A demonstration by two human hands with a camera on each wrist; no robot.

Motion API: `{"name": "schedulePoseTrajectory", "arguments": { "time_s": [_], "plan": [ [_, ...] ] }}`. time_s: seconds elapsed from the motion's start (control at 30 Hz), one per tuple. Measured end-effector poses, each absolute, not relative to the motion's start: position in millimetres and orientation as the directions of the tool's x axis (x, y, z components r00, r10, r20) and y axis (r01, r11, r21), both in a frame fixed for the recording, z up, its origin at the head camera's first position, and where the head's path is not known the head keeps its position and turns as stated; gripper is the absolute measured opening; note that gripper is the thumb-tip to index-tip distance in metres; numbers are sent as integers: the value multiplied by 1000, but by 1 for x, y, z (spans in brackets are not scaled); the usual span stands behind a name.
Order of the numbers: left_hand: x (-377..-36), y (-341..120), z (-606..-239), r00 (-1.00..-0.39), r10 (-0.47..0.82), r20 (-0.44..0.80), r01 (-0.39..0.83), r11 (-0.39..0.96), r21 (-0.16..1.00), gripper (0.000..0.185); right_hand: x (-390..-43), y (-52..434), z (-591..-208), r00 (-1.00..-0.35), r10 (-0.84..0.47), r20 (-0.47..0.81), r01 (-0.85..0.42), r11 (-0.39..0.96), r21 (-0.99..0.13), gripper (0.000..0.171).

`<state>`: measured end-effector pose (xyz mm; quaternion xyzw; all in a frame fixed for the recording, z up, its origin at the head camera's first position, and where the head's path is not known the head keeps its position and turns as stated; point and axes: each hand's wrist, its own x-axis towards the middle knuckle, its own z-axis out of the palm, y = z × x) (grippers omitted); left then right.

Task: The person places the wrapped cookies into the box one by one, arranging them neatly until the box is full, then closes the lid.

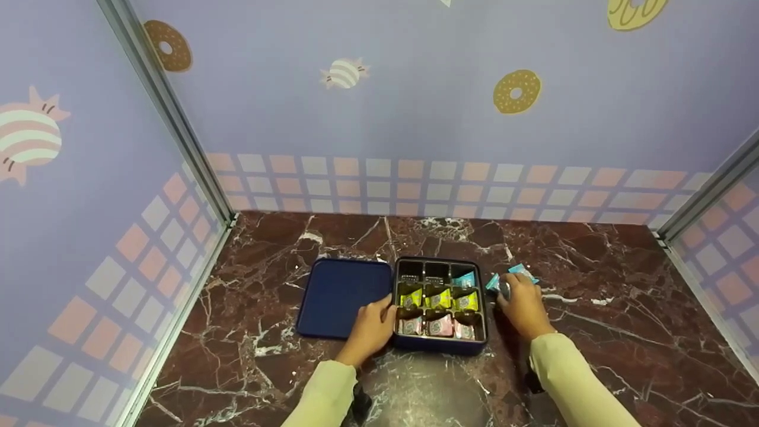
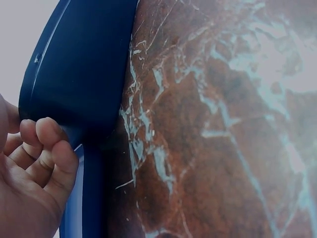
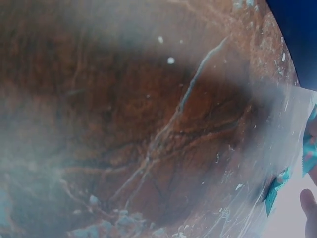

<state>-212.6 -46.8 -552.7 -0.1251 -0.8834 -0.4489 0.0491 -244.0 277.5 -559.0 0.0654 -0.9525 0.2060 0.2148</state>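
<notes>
A dark blue box (image 1: 440,344), divided into compartments, stands on the marble table. Yellow-green packets (image 1: 439,299) fill its middle row, pink packets (image 1: 440,325) its front row. One blue packet (image 1: 465,280) lies in the back right compartment; the other two back compartments look bare. My left hand (image 1: 375,323) grips the box's left side, its fingers (image 2: 64,153) curled by the box corner. To the right of the box, my right hand (image 1: 524,305) pinches a small blue-wrapped packet (image 1: 493,282), partly hidden by the fingers. Another blue packet (image 1: 523,273) lies just beyond that hand.
A flat dark blue lid (image 1: 344,296) lies against the box's left side, partly under my left forearm's reach. Patterned panels (image 1: 415,118) wall the table (image 1: 593,332) at the back and both sides.
</notes>
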Motion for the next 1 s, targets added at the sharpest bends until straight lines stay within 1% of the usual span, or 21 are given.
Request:
{"name": "schedulePoseTrajectory", "arguments": {
  "time_s": [0.27, 0.5, 0.7, 1.0],
  "plan": [
    [-213, -46, -554, -964, 191, 185, 261, 552, 792, 38, -242, 281, -558, -915, -10, 403, -191, 892, -411, 33],
    [-214, -47, -556, -957, 193, 217, 290, 588, 755, 37, -244, 280, -555, -901, -18, 433, -207, 896, -394, 31],
    [-214, -47, -555, -957, 199, 212, 290, 583, 759, 37, -245, 279, -551, -886, -27, 463, -230, 892, -388, 29],
    [-214, -48, -553, -959, 203, 196, 280, 583, 763, 38, -245, 276, -541, -902, -25, 431, -228, 876, -425, 29]
  ]
}}
